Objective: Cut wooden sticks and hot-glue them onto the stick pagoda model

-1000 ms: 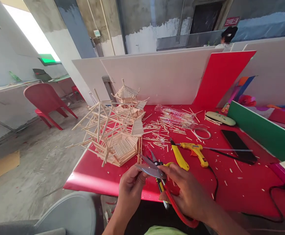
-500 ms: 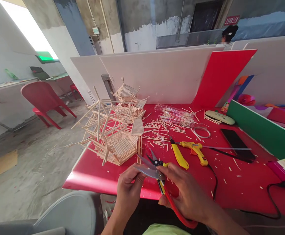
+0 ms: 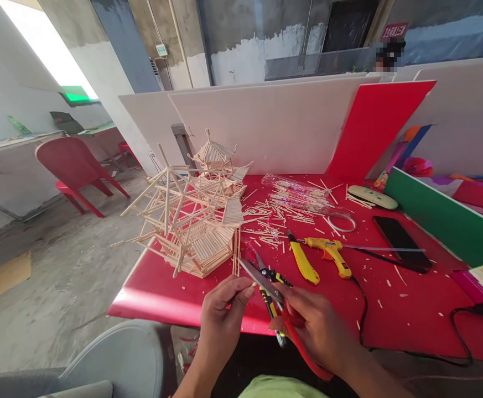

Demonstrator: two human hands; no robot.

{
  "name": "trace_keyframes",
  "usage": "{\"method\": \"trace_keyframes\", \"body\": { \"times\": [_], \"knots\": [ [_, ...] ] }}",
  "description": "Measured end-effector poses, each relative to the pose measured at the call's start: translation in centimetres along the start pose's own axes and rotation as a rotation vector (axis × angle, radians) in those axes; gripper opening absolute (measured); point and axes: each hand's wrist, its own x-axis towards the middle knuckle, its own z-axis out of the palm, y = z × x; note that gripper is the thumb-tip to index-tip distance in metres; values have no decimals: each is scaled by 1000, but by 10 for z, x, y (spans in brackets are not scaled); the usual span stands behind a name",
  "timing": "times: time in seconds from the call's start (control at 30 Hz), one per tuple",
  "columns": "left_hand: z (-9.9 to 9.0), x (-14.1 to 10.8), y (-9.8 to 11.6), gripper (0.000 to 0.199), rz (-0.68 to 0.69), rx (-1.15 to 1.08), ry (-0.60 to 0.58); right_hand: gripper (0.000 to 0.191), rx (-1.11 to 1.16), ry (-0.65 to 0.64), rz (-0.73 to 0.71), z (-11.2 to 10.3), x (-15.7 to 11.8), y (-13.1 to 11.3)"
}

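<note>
My left hand (image 3: pixel 223 316) pinches the end of a small wooden stick (image 3: pixel 253 286) between thumb and fingers. Most of that stick is hidden by the fingertips. My right hand (image 3: pixel 320 323) is wrapped round the red handles of a pair of scissors (image 3: pixel 259 276). Their blades are together and point up and left, just beside the stick. Beneath the scissors lie yellow-and-black cutters (image 3: pixel 268 302), partly covered. Beyond my left hand stands a pavilion-like model of wooden sticks (image 3: pixel 208 243), with an open frame roof and slatted panels.
A yellow utility knife (image 3: pixel 305 264) and a yellow glue gun (image 3: pixel 331 255) lie right of the model. Behind them are loose sticks (image 3: pixel 272 213), a tape ring (image 3: pixel 342 223) and a black phone (image 3: pixel 401 243). A second stick tower (image 3: pixel 214 155) stands at the back.
The scissor blades have gone from apart to together and swung upward, away from my left fingers. The stick tip now shows in my left hand.
</note>
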Motion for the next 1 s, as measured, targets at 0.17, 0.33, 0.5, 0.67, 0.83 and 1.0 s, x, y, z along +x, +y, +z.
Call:
{"method": "trace_keyframes", "body": {
  "times": [0.17,0.33,0.5,0.67,0.83,1.0],
  "knots": [
    [2,-3,-9,11,-226,-263,41,49,23,156,166,-2,-2,6],
    [-1,-2,-11,27,-455,-539,82,52,-182,133,411,-9,18,10],
    [-9,0,-10,29,-627,-747,226,53,-652,-83,578,-7,54,17],
    [-20,-1,-14,33,-661,-928,273,51,-692,-155,542,7,66,26],
    [-26,-3,-18,39,-691,-1043,287,51,-734,-204,533,15,64,35],
    [-29,-5,-15,34,-683,-1027,361,44,-777,-242,489,11,66,27]
  ]
}}
